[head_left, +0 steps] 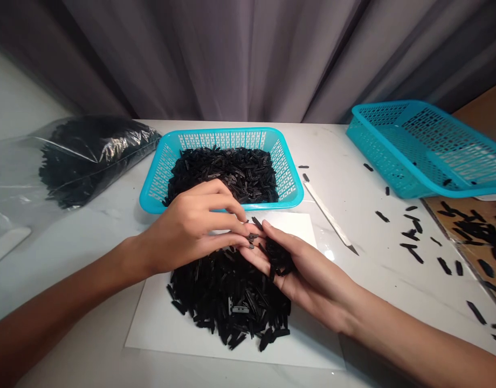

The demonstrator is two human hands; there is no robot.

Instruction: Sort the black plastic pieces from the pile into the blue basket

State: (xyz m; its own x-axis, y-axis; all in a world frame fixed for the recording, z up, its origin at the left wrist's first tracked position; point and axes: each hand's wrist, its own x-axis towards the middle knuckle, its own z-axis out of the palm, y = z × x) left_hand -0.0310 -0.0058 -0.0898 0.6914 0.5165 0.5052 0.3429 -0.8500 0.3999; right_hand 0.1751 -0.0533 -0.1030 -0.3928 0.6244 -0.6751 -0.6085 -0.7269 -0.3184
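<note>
My right hand [312, 275] is palm up above a white sheet [151, 323], its fingers curled around a clump of small black pieces [279, 258]. From the left, my left hand [207, 221] reaches across with bent fingers, and its fingertips meet small dark pieces [251, 240] at the fingertips of my right hand. Below both hands a heap of black pieces [227, 291] lies on the sheet, with a light grey piece [240, 309] among them. Just behind my hands stands a blue basket [294, 199] holding many more black pieces.
A clear plastic bag of black pieces [94, 156] lies at the left. A white pen-like tool [329, 215] rests right of the sheet. Another blue basket [410, 188] stands at the back right, near scattered black pieces and a brown board [442, 207]. Grey curtains hang behind.
</note>
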